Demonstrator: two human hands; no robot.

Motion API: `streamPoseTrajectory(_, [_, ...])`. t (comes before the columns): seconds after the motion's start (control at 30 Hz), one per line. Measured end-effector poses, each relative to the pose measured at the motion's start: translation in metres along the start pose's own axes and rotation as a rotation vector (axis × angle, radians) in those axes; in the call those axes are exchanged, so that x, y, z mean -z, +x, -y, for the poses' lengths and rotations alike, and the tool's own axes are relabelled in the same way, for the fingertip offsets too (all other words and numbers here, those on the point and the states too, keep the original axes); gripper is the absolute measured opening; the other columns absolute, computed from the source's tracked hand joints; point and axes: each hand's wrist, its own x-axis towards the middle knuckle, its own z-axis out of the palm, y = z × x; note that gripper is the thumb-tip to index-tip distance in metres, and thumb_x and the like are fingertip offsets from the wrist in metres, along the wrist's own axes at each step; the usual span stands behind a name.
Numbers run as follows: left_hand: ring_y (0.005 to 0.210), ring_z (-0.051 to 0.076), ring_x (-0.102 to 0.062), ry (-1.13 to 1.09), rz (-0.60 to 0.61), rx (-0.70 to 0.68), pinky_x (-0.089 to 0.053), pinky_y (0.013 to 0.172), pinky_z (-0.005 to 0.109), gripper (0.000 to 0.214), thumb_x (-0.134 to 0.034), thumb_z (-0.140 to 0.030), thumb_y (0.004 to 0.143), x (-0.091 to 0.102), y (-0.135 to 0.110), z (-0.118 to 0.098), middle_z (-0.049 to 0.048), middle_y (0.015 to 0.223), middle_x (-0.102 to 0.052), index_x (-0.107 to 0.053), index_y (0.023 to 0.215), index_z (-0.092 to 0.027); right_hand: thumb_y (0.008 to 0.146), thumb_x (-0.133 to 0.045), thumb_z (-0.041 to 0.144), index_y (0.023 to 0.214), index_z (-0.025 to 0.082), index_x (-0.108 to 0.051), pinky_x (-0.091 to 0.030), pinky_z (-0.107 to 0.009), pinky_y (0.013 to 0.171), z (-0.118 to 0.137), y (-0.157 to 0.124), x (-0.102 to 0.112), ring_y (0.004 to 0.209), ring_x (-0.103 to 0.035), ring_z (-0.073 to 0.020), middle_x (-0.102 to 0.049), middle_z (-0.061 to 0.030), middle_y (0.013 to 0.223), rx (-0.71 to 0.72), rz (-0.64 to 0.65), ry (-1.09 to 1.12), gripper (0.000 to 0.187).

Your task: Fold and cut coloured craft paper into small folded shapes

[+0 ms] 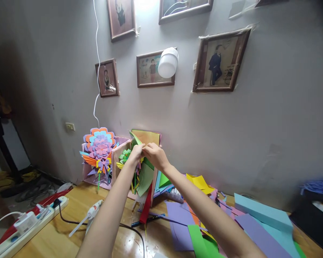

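Note:
Both my arms reach forward to the far edge of a wooden table [78, 215]. My left hand [135, 154] and my right hand [155, 154] meet at a green paper piece [146, 175] and pinch it together, in front of a standing sheet of green and brown paper [148, 137]. Just left of my hands is a pink box [117, 162] with a paper flower [99, 145] of purple, blue and orange layers on its front. Small green and yellow paper pieces [124, 156] stick out beside my left wrist.
A glue gun [93, 213] with a black cord lies near a white power strip [24, 224] at the left. Loose coloured sheets [193, 229] and a light blue stack [262, 212] cover the right. Framed pictures [220, 61] and a lamp [168, 63] hang on the grey wall.

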Motion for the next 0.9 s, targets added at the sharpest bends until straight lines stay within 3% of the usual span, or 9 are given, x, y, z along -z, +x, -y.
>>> streamPoseTrajectory(0.07, [0.042, 0.01, -0.05, 0.024, 0.032, 0.035, -0.049, 0.05, 0.024, 0.013, -0.052, -0.012, 0.066, 0.003, 0.0, 0.0, -0.0028, 0.042, -0.048, -0.049, 0.053, -0.014, 0.086, -0.042, 0.027, 0.089, 0.021, -0.06, -0.043, -0.026, 0.072, -0.009, 0.002, 0.005, 0.083, -0.055, -0.0156, -0.058, -0.0057, 0.091, -0.089, -0.078, 0.167, 0.019])
streamPoseTrajectory(0.17, [0.043, 0.011, -0.052, 0.055, 0.042, 0.064, -0.05, 0.054, 0.027, 0.01, -0.048, -0.008, 0.065, 0.006, -0.001, 0.0, -0.0023, 0.045, -0.052, -0.05, 0.057, -0.014, 0.083, -0.045, 0.028, 0.093, 0.014, -0.057, -0.045, -0.028, 0.071, -0.034, 0.004, 0.008, 0.076, -0.058, -0.0153, -0.058, -0.0096, 0.095, -0.461, -0.295, 0.256, 0.021])
streamPoseTrajectory(0.27, [0.049, 0.013, -0.056, 0.067, 0.047, 0.072, -0.051, 0.057, 0.029, 0.009, -0.046, -0.008, 0.065, 0.006, -0.002, 0.001, -0.0002, 0.049, -0.056, -0.052, 0.062, -0.013, 0.075, -0.055, 0.026, 0.094, 0.011, -0.054, -0.046, -0.027, 0.067, -0.059, 0.006, -0.001, 0.069, -0.058, -0.0148, -0.061, -0.0101, 0.091, -0.686, -0.31, 0.2, 0.024])
streamPoseTrajectory(0.4, [0.056, 0.015, -0.06, 0.069, 0.048, 0.062, -0.052, 0.059, 0.03, 0.011, -0.044, -0.008, 0.066, 0.006, -0.004, 0.001, 0.0012, 0.053, -0.058, -0.054, 0.065, -0.013, 0.076, -0.054, 0.023, 0.09, 0.012, -0.056, -0.044, -0.025, 0.067, -0.07, 0.01, -0.016, 0.07, -0.059, -0.0146, -0.064, -0.0067, 0.081, -0.668, -0.229, 0.094, 0.018])
streamPoseTrajectory(0.6, [0.056, 0.015, -0.06, 0.077, 0.031, 0.072, -0.052, 0.059, 0.027, 0.011, -0.045, -0.008, 0.067, 0.007, -0.01, -0.001, 0.0015, 0.051, -0.059, -0.055, 0.064, -0.013, 0.072, -0.057, 0.018, 0.072, 0.016, -0.06, -0.04, -0.026, 0.072, -0.058, 0.012, -0.024, 0.083, -0.056, -0.0187, -0.063, -0.0077, 0.082, -0.578, -0.123, 0.005, 0.004])
streamPoseTrajectory(0.73, [0.057, 0.015, -0.06, 0.071, 0.019, 0.073, -0.052, 0.059, 0.027, 0.013, -0.045, -0.007, 0.068, 0.005, -0.011, -0.002, 0.0017, 0.052, -0.06, -0.056, 0.066, -0.013, 0.072, -0.054, 0.013, 0.079, 0.014, -0.062, -0.039, -0.027, 0.068, -0.054, 0.017, -0.025, 0.088, -0.056, -0.0223, -0.063, -0.0131, 0.089, -0.615, -0.068, -0.127, 0.011])
streamPoseTrajectory(0.9, [0.06, 0.017, -0.062, 0.055, 0.023, 0.086, -0.052, 0.061, 0.029, 0.012, -0.048, -0.008, 0.069, 0.005, -0.006, 0.001, 0.0043, 0.058, -0.063, -0.059, 0.073, -0.012, 0.075, -0.045, 0.008, 0.078, 0.016, -0.063, -0.039, -0.023, 0.064, -0.05, 0.045, -0.007, 0.074, -0.061, -0.0176, -0.067, -0.0089, 0.079, -0.628, -0.084, -0.152, 0.02])
